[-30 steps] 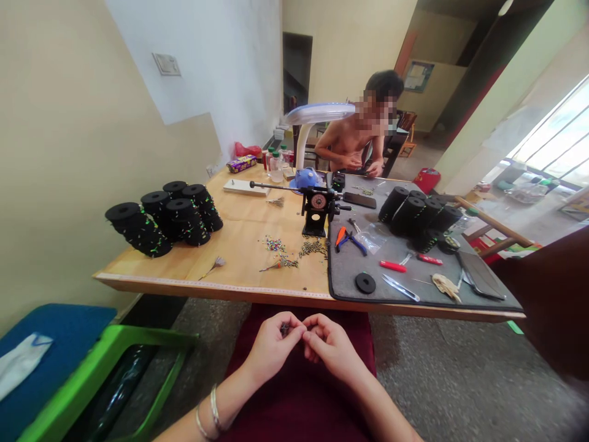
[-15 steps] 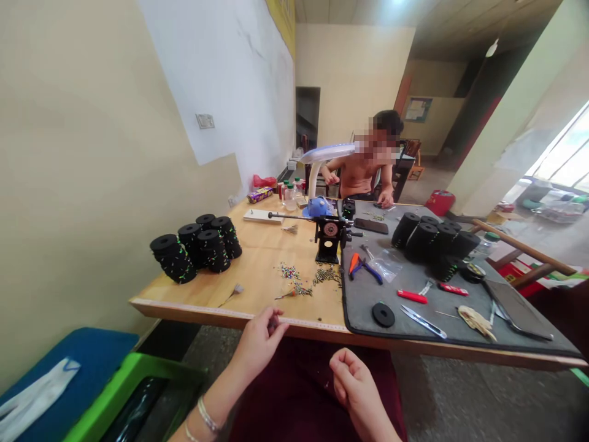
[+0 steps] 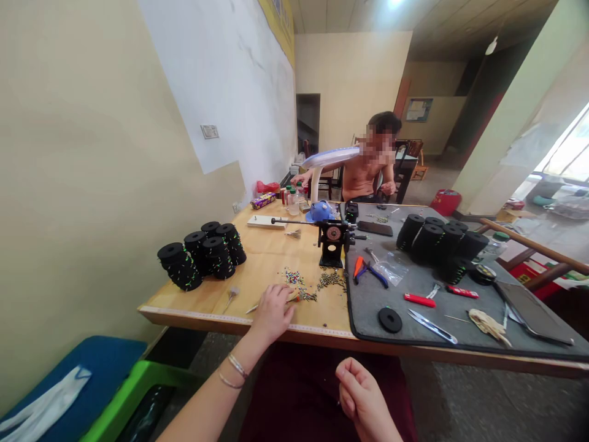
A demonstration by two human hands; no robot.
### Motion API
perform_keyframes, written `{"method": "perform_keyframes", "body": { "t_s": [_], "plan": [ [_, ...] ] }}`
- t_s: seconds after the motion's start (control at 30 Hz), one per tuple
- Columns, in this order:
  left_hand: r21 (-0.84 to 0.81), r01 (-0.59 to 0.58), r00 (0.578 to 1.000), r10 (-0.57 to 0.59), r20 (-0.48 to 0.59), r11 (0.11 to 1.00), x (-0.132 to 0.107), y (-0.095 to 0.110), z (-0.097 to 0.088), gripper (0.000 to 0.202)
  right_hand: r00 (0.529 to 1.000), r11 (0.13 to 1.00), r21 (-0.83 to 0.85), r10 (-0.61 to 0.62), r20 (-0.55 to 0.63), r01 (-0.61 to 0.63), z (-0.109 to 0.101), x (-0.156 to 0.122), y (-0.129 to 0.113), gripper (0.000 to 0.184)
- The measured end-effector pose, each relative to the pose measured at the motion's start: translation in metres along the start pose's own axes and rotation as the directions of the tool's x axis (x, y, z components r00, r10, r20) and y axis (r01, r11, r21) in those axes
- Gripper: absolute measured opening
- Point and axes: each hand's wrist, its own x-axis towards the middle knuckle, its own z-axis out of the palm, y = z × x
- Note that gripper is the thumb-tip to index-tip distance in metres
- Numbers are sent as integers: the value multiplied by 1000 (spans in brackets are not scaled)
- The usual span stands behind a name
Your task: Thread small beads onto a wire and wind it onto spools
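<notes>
My left hand [image 3: 272, 312] reaches over the front of the wooden table, palm down, fingers stretched out. It covers a thin wispy bundle [image 3: 251, 309], whose pale tip shows left of the hand; whether the fingers grip it is hidden. Just past the fingertips lie small multicoloured beads [image 3: 292, 277] and a pile of small dark pieces [image 3: 331, 280]. My right hand [image 3: 359, 393] is closed in a pinch above my lap, below the table edge. What it holds, if anything, is too small to make out. A second wispy bundle [image 3: 232, 293] lies to the left.
A black hand-cranked device with a dial [image 3: 332, 240] stands mid-table. Black spools [image 3: 180, 265] stand at left, more [image 3: 427, 240] at right. On the grey mat [image 3: 368, 322] lie pliers [image 3: 370, 274], snips [image 3: 432, 325] and a foam disc [image 3: 389, 319]. A co-worker [image 3: 365, 175] sits opposite.
My left hand has moved forward from the table edge onto the bundle, and its fingers have straightened. My right hand stays pinched. The co-worker's hands have lifted from the mat, one towards the bottles.
</notes>
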Motion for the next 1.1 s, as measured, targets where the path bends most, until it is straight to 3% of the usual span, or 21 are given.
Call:
{"method": "perform_keyframes", "body": {
  "t_s": [0.1, 0.2, 0.27, 0.33, 0.4, 0.47, 0.53, 0.6, 0.7, 1.1],
  "plan": [
    [-59, 58, 998, -56, 27, 997, 8, 5, 10, 13, 1000, 1000, 9, -1, 4, 1, -1, -1, 0, 43],
    [-123, 95, 995, -91, 37, 988, 9, 7, 10, 12, 1000, 1000, 20, -22, -6, 22, -4, -3, -2, 42],
    [-185, 108, 993, -97, 65, 977, 0, 11, 7, 9, 999, 999, 31, -34, -18, 34, -5, -4, -4, 41],
    [-351, 181, 980, -137, 145, 919, -18, 21, 4, 11, 999, 998, 34, -44, -23, 44, -4, -5, -6, 40],
    [-657, 399, 915, -229, 333, 640, -41, 34, 5, 19, 999, 998, 26, -52, -11, 52, -1, -5, -6, 38],
    [-760, 539, 842, -270, 468, 364, -65, 48, 10, 25, 998, 998, 4, -60, 7, 60, 2, -5, -6, 37],
    [-773, 598, 793, -294, 533, 211, -84, 60, 16, 27, 998, 998, -34, -60, 14, 61, 6, -6, -6, 37],
    [-770, 622, 768, -306, 563, 143, -97, 68, 22, 26, 999, 995, -87, -51, 8, 51, 9, -7, -7, 37],
    [-762, 635, 756, -307, 578, 130, -103, 74, 29, 26, 999, 986, -160, -38, -5, 37, 12, -7, -8, 38],
    [-744, 567, 823, -208, 529, 353, -103, 80, 35, 30, 993, 954, -283, -111, -33, 97, 16, -1, -5, 33]
  ]
}}
